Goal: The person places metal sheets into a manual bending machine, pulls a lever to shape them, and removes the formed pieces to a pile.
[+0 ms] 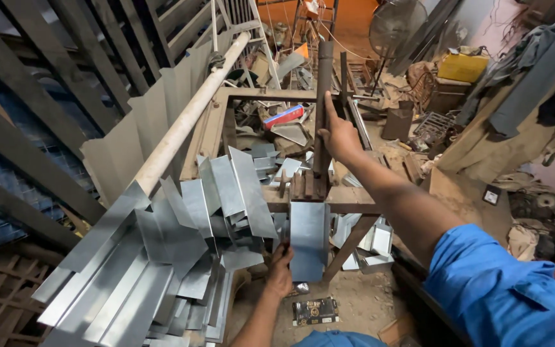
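Gripping a metal sheet (308, 239) with closed left hand (280, 277), right hand (338, 136) closed around upright lever (322, 109)

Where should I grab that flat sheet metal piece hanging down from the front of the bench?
Probably by its lower left edge, coming from below and the left. The sheet metal piece hangs upright with its top at the bench frame, so only the bottom and sides are free. The left hand already pinches that lower left edge, while the right hand is up on the upright lever.
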